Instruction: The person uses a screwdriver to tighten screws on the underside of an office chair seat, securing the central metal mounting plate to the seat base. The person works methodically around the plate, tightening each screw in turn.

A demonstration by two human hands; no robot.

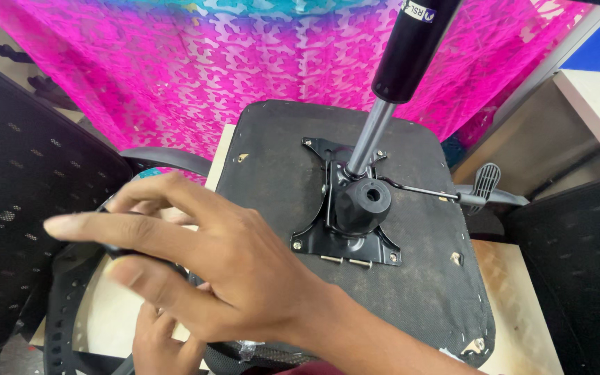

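Seat pan (411, 278) of an office chair lies upside down on the table (515, 292), its metal mounting plate (345, 239) bolted at the middle with the gas cylinder (390, 76) rising from the plate's black hub. Two loose bolts (347, 262) lie on the plate's near edge. Left of the plate, the right hand (223, 264) reaches across with fingers spread and curled over a dark armrest (164, 158) at the seat pan's edge; how firmly it grips I cannot tell. The left hand (161, 344) sits below it, mostly hidden, its state unclear. To do this well, I judge, press the armrest bracket flush against the seat pan's edge, keep one hand steadying it, and keep the bolts within easy reach.
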